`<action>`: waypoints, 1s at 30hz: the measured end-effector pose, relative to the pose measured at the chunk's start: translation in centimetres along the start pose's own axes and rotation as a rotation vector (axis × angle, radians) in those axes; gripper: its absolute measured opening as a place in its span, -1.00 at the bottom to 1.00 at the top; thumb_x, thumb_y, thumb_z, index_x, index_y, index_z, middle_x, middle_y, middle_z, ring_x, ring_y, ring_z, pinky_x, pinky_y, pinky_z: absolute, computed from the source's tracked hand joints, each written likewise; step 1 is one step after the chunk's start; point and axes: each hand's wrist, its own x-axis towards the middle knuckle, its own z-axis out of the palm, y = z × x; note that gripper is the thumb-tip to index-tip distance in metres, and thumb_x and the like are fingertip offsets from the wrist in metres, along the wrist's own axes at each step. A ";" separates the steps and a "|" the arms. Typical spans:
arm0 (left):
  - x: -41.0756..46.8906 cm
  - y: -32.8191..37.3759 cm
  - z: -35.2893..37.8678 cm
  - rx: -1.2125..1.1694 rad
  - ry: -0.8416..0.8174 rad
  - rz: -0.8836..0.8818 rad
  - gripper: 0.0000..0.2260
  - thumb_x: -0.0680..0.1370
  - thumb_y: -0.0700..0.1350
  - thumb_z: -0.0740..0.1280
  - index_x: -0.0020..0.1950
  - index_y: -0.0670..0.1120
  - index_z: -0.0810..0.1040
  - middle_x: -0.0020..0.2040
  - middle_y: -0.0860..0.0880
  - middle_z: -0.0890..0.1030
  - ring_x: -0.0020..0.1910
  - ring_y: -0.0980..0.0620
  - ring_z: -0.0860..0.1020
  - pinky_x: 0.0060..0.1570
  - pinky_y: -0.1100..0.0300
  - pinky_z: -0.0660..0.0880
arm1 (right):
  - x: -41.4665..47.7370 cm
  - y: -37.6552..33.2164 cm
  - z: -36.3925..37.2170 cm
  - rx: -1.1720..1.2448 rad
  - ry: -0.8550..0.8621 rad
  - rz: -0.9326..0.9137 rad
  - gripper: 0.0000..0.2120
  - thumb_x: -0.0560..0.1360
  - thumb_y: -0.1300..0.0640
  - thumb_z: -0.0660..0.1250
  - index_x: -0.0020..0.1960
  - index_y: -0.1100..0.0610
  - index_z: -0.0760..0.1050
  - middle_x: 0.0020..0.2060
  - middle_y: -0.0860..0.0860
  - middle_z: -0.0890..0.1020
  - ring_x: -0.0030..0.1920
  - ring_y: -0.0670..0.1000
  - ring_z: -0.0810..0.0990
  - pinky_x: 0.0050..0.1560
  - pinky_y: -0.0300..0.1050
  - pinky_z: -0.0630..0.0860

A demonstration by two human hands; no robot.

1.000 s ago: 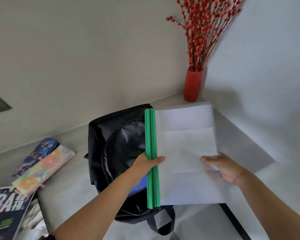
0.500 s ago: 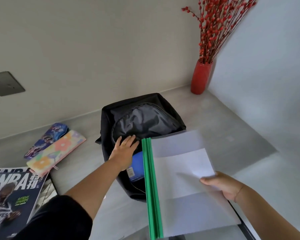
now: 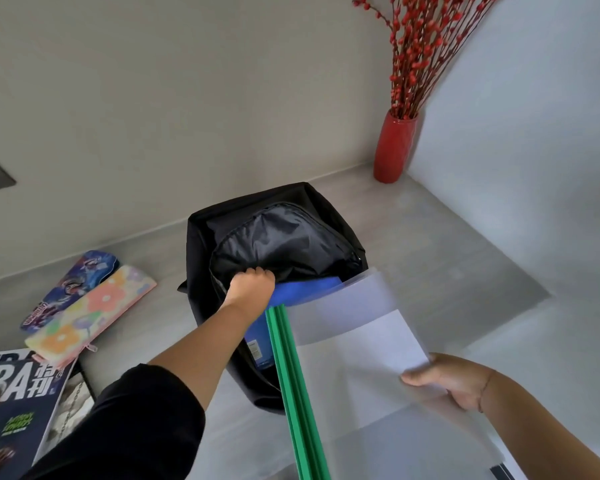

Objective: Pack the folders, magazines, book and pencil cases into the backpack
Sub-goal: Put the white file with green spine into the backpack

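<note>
Grey desk top (image 3: 430,244) in a corner of pale walls; red vase (image 3: 394,147) of berry twigs at the back, well behind the backpack (image 3: 284,237).

Your left hand (image 3: 252,285) is closed on the near lip of the backpack's dark lining, pulling the mouth open. Your right hand (image 3: 454,382) is pinched shut on the outer edge of the clear folder with the green spine (image 3: 354,358), thumb on top, fingers hidden beneath.

Folder's leading corner sits just at the backpack's near-right rim, overlapping a blue folder (image 3: 305,289) already partly inside. Green spine runs from just below your left hand back toward you.

To do this step well, probably: hold the lip high and wide with the left, swing the folder square to the opening, feed the spine end in first alongside the blue one. The sheet looks floppy; a one-edge pinch may let it sag and catch on the rim.

Left of the backpack, well apart: two pencil cases (image 3: 90,299), touching; magazines (image 3: 18,403) nearer you. Both not yet packed.
</note>
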 end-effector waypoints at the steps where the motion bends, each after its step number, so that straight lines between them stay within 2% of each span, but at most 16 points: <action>1: 0.2 -0.2 -0.7 -0.027 0.010 -0.001 -0.75 0.36 -0.14 0.47 -0.02 -0.19 0.58 -0.10 -0.14 0.65 -0.13 -0.12 0.64 -0.24 0.11 0.55 | 0.1 -0.1 0.3 -0.003 -0.014 0.011 -0.58 0.27 0.26 0.41 0.13 0.23 0.57 0.03 0.16 0.69 -0.02 0.11 0.68 -0.12 -0.07 0.60; 2: 0.2 -0.3 -1.0 -0.013 0.009 0.011 -0.80 0.50 -0.20 0.31 0.11 -0.19 0.52 0.02 -0.13 0.63 -0.01 -0.13 0.62 -0.16 0.10 0.53 | 0.2 -0.2 0.6 -0.007 -0.025 0.024 -0.60 0.27 0.26 0.41 0.12 0.23 0.58 0.01 0.15 0.69 -0.03 0.10 0.69 -0.13 -0.08 0.60; 4: 0.5 -0.6 -1.2 -0.007 0.068 0.022 -0.80 0.58 -0.22 0.17 0.18 -0.15 0.46 0.10 -0.10 0.61 0.06 -0.11 0.61 -0.12 0.11 0.50 | 0.6 -0.5 1.3 -0.003 -0.044 0.043 -0.63 0.27 0.29 0.40 0.09 0.23 0.59 -0.02 0.15 0.70 -0.08 0.09 0.69 -0.15 -0.09 0.60; 9: 0.1 -0.6 -2.0 -0.009 0.101 0.033 -0.82 0.59 -0.20 0.16 0.14 -0.12 0.48 0.05 -0.06 0.63 0.01 -0.09 0.62 -0.21 0.15 0.42 | 2.4 -1.9 3.2 -0.031 -0.063 0.083 -0.81 0.47 0.37 0.31 0.02 0.20 0.61 -0.11 0.09 0.72 -0.14 0.04 0.70 -0.09 -0.09 0.59; 14: -0.3 -0.5 -2.4 -0.009 0.086 0.054 -0.82 0.58 -0.22 0.16 0.14 -0.14 0.47 0.05 -0.08 0.63 0.01 -0.09 0.61 -0.22 0.16 0.39 | 3.9 -2.4 3.7 -0.051 -0.072 0.137 -0.82 0.46 0.36 0.34 -0.01 0.18 0.63 -0.07 0.09 0.72 -0.10 0.04 0.70 0.04 -0.05 0.58; 19: -0.7 -0.2 -1.6 -0.016 0.061 0.084 -0.83 0.54 -0.24 0.19 0.10 -0.15 0.48 0.02 -0.10 0.63 -0.02 -0.11 0.62 -0.24 0.19 0.36 | 4.6 -2.5 3.8 -0.050 -0.096 0.180 -0.84 0.46 0.34 0.34 -0.06 0.18 0.65 -0.12 0.07 0.73 -0.14 0.00 0.71 -0.10 -0.13 0.60; 22: -1.2 -0.8 -1.9 -0.035 0.160 0.098 -0.88 0.42 -0.17 0.39 -0.06 -0.12 0.56 -0.18 -0.06 0.66 -0.21 -0.04 0.65 -0.34 0.25 0.43 | 4.9 -3.2 3.0 -0.050 -0.055 0.179 -0.87 0.45 0.29 0.37 -0.04 0.19 0.66 -0.08 0.10 0.72 -0.11 0.03 0.70 -0.02 -0.11 0.60; 24: -1.3 -1.0 -1.6 -0.039 0.096 0.136 -0.84 0.39 -0.20 0.38 -0.04 -0.13 0.56 -0.15 -0.06 0.65 -0.17 -0.05 0.65 -0.31 0.24 0.45 | 5.0 -3.7 2.0 -0.031 -0.001 0.187 -0.82 0.41 0.25 0.42 0.02 0.22 0.64 -0.01 0.15 0.69 -0.05 0.10 0.67 0.06 -0.05 0.57; 25: -1.4 -1.2 -1.6 -0.034 0.096 0.170 -0.81 0.28 -0.18 0.46 -0.13 -0.12 0.58 -0.24 -0.03 0.65 -0.27 -0.01 0.65 -0.39 0.27 0.44 | 5.0 -3.8 1.5 -0.025 0.025 0.191 -0.76 0.39 0.23 0.44 0.05 0.24 0.62 0.01 0.17 0.68 -0.03 0.12 0.66 0.06 -0.04 0.56; 27: -1.6 -1.7 -1.7 -0.018 0.126 0.214 -0.66 -0.09 -0.17 0.58 -0.42 -0.05 0.54 -0.52 0.03 0.53 -0.58 0.06 0.53 -0.60 0.38 0.32 | 4.9 -3.9 0.7 -0.012 0.059 0.189 -0.73 0.38 0.23 0.45 0.06 0.25 0.60 -0.02 0.18 0.68 -0.05 0.13 0.66 0.04 -0.03 0.56; 28: -1.3 -1.8 -1.0 -0.010 0.172 0.227 -0.62 -0.17 -0.20 0.57 -0.46 -0.04 0.51 -0.56 0.04 0.49 -0.63 0.07 0.48 -0.63 0.40 0.29 | 4.8 -3.8 0.4 -0.003 0.069 0.186 -0.77 0.40 0.24 0.43 0.05 0.25 0.60 -0.04 0.18 0.69 -0.07 0.13 0.67 0.02 -0.03 0.57; 30: -1.3 -1.9 0.2 0.030 0.198 0.242 -0.62 -0.15 -0.21 0.56 -0.41 -0.05 0.54 -0.49 0.03 0.50 -0.57 0.05 0.50 -0.62 0.37 0.31 | 4.9 -3.7 0.2 0.008 0.084 0.183 -0.80 0.44 0.24 0.39 0.04 0.25 0.60 -0.07 0.18 0.69 -0.09 0.13 0.67 -0.03 -0.04 0.57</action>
